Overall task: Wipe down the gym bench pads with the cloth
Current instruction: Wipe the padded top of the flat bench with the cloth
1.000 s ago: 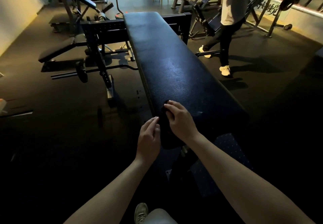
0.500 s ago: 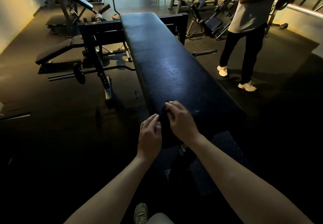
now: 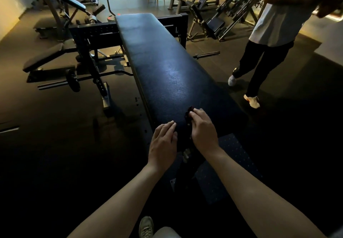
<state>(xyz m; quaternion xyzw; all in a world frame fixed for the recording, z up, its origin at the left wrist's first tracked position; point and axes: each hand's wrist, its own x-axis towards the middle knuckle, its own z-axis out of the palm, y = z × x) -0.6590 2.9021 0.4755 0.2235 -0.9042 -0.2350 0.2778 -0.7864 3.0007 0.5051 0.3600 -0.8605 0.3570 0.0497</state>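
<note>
**Dark cloth (image 3: 187,117) under the right hand (image 3: 203,130) at the near end of the bench pad (image 3: 167,70)**

The long black bench pad has a grained, slightly shiny surface. It stands on a dark floor (image 3: 55,126) in a dim gym. To the left of the pad is a weight plate (image 3: 73,80), and to the right of it stands a person (image 3: 278,24) in a light shirt. The right hand grips the cloth with curled fingers. The left hand (image 3: 163,143) lies flat on the pad just beside it, holding nothing. The cloth is bunched and mostly hidden.
</note>
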